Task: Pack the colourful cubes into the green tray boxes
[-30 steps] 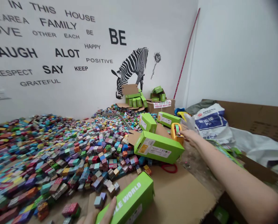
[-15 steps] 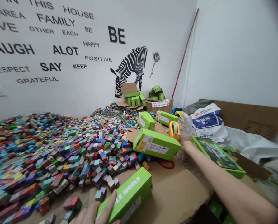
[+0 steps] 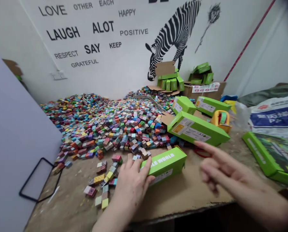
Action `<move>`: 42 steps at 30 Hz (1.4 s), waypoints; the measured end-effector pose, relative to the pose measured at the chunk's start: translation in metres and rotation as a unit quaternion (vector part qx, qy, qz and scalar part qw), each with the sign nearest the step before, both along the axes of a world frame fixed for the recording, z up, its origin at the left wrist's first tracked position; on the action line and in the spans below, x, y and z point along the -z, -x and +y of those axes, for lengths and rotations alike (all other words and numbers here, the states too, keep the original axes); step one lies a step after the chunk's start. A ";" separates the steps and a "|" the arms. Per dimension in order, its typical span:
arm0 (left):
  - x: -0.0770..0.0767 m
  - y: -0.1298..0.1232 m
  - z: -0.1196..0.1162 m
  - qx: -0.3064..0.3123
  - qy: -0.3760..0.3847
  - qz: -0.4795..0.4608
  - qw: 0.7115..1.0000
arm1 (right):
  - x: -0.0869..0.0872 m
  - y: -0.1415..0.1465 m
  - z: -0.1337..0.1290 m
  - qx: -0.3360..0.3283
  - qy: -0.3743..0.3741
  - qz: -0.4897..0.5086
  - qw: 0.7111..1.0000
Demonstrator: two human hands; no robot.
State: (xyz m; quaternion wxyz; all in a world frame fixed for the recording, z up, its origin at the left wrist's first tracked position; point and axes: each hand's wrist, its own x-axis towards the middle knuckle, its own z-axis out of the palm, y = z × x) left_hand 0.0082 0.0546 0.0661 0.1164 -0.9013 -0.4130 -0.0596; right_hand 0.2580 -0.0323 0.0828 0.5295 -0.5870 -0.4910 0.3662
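My left hand (image 3: 134, 174) grips the left end of a long green box (image 3: 169, 162) printed with "WORLD". Its fingers lie over the top and the thumb presses the front side. The box rests on a flat sheet of brown cardboard (image 3: 182, 190). To its right, my right hand (image 3: 221, 167) hangs in the air, a little blurred, with the index finger stretched out and the others loosely bent. Nothing shows in it. Behind that hand lie a larger green box (image 3: 199, 129) with a label and red-handled scissors (image 3: 202, 152), partly hidden.
A wide heap of small coloured cubes (image 3: 105, 122) spreads left and back. Loose cubes lie beside my left wrist. A yellow tape dispenser (image 3: 221, 119), more green boxes (image 3: 209, 105) and a flat green picture box (image 3: 274, 158) are on the right. A pale panel (image 3: 20, 129) stands left.
My view has swung left and down. My right hand has left the area beside the flat picture box and come toward the box under my left hand, which stays on it.
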 end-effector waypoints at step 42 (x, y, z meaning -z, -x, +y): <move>0.008 0.013 0.011 0.091 -0.013 -0.048 0.995 | 0.078 0.041 0.010 0.013 0.053 -0.080 0.995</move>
